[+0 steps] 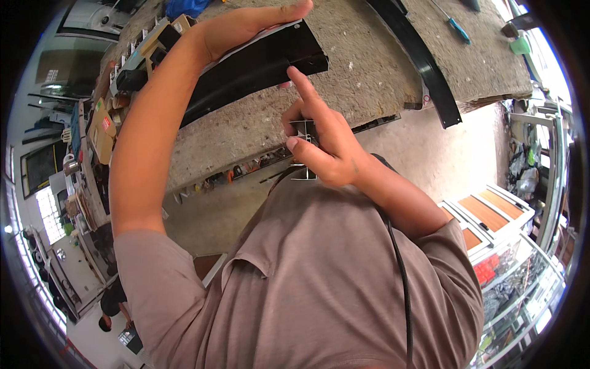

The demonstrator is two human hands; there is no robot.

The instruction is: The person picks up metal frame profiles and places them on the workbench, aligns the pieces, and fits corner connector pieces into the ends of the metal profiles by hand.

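A long black channel-shaped profile [258, 61] lies slantwise over the bench, with a small hole near its far right corner. My left hand [252, 27] runs along its far edge and holds it; one digit is stretched to the right, and the other fingers are hidden behind the piece. Between the thumb and curled fingers of my right hand [329, 144] sits a silver metal profile [303, 128], seen end on and partly covered by them. The right index finger points out to the black profile's near edge, close to its right end; whether it touches cannot be told.
The rough, dusty workbench [369, 86] carries another black strip [424, 67] jutting past its near edge. A teal-handled screwdriver [458, 31] and a green cup [520, 45] lie farther right. Cardboard pieces [103, 132] crowd the left. Framed panels [491, 212] stand lower right; another person [114, 304] is lower left.
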